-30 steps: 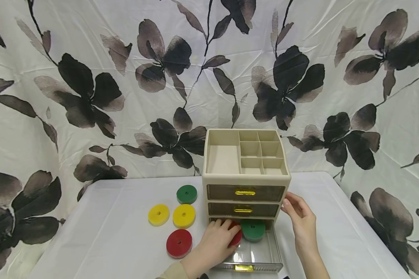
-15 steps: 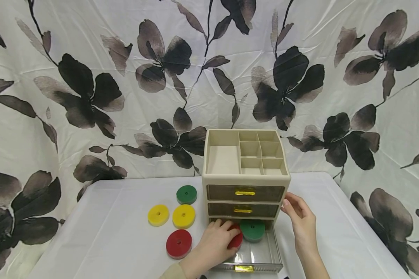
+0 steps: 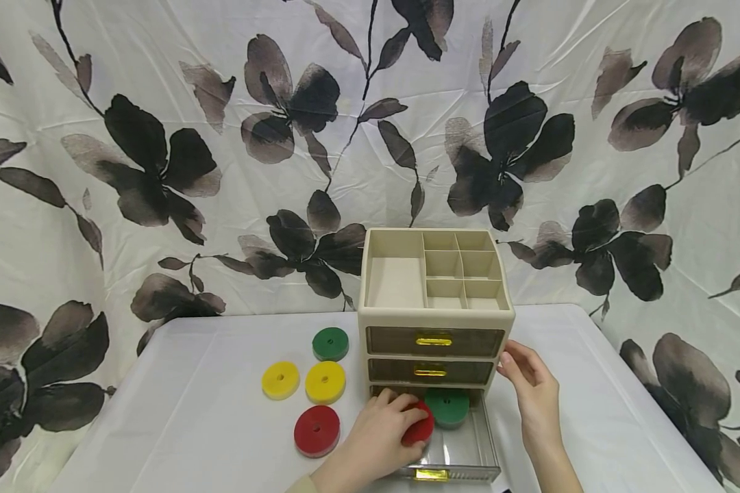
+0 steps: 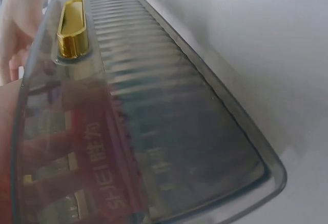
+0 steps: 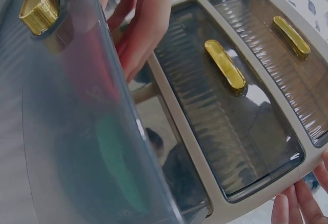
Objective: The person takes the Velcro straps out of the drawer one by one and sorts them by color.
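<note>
My left hand [image 3: 382, 433] reaches into the pulled-out bottom drawer [image 3: 459, 452] and grips a red tape roll [image 3: 421, 426]. Behind the roll's right side, a green tape roll [image 3: 449, 409] lies in the same drawer. In the left wrist view, the red roll [image 4: 97, 157] shows through the smoky clear drawer front, with white lettering on it. My right hand [image 3: 535, 397] is at the right side of the beige drawer cabinet [image 3: 434, 313], fingertips touching its edge. In the right wrist view, the left hand's fingers [image 5: 148, 24] bend down behind the drawer front.
Left of the cabinet lie a green roll [image 3: 329, 344], two yellow rolls, one the left yellow roll [image 3: 280, 380], and another red roll [image 3: 317, 431]. Two upper drawers, with gold handles, are closed. The cabinet top has several open compartments. A floral cloth [image 3: 222, 171] hangs behind the table.
The left hand and the red roll have shifted slightly right within the drawer, and more of the roll shows. The right hand stays at the cabinet's side.
</note>
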A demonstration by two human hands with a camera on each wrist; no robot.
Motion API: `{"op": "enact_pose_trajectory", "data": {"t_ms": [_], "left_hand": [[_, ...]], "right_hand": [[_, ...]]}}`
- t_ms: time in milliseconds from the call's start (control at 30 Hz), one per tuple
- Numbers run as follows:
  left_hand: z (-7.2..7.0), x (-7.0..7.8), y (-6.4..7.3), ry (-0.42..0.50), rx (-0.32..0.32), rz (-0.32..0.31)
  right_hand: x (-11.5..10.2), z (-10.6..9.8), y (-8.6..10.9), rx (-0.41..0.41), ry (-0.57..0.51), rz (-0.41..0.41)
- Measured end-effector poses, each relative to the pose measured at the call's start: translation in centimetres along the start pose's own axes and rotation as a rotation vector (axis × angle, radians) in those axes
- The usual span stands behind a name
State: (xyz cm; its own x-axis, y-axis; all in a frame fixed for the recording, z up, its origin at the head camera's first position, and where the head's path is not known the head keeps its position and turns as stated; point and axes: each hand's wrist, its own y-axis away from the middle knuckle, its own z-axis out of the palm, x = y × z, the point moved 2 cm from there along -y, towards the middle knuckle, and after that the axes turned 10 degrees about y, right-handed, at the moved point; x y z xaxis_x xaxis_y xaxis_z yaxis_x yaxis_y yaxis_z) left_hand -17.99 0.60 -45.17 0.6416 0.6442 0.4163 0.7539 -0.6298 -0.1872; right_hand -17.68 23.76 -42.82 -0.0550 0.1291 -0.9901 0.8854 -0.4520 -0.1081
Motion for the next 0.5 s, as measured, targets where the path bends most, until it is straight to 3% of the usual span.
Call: {"op": "enact_pose_trajectory", "data": {"t_ms": [367, 500], "left_hand": [[-0.5, 0.5, 1.6, 0.077, 0.091, 0.005], [-0.7, 0.7, 2.0, 0.109, 0.098, -0.009]], "right_hand": [[-0.1, 0.0, 0.0, 0.000, 0.006, 0.008], [-0.1, 0.0, 0.0, 0.001, 0.002, 0.009]]}}
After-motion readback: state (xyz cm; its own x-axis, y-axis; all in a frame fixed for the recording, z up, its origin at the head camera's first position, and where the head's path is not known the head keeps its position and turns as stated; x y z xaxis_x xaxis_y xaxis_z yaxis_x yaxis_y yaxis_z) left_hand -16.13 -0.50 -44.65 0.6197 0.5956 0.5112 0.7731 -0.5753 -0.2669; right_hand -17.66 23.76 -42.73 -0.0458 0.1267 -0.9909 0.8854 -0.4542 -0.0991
